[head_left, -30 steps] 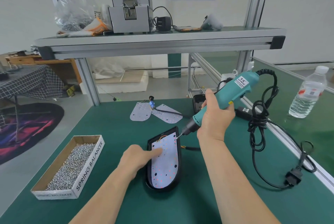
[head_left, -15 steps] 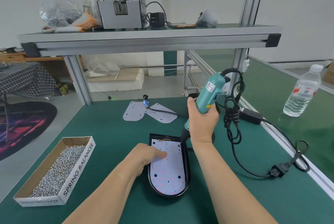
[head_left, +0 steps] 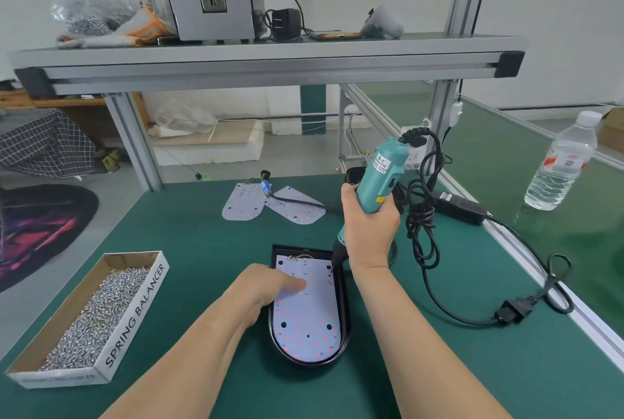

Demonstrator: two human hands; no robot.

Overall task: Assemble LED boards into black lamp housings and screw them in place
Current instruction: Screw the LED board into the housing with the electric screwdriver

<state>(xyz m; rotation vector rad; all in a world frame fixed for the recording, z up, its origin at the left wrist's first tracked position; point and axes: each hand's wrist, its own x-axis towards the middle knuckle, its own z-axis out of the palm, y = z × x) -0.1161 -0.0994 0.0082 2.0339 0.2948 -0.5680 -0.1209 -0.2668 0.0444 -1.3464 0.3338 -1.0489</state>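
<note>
Head view: one black lamp housing (head_left: 342, 312) lies on the green table (head_left: 202, 249), and one LED board (head_left: 307, 320) is seated inside it. Two more LED boards (head_left: 243, 206) (head_left: 297, 208) lie loose farther back, side by side and joined by a dark cable. There is one cardboard box (head_left: 135, 312) of screws (head_left: 91, 317) on the left, one teal electric screwdriver (head_left: 383, 172), and one water bottle (head_left: 560, 162) standing on the neighbouring table to the right.

The housing sits between the two forearms, just in front of the person. The left hand (head_left: 266, 290) comes in from the housing's left edge and presses an outstretched finger flat on the board's upper middle. The right hand (head_left: 369, 233) is wrapped round the screwdriver's body, just beyond the housing's far right corner. The bit meets the board near that corner.

The housing's long axis runs away from the person. Its rounded end points toward the person, and its square end, where thin wires show, points away. The screwdriver stands almost upright with its bit down, its top leaning up and to the right.
</note>
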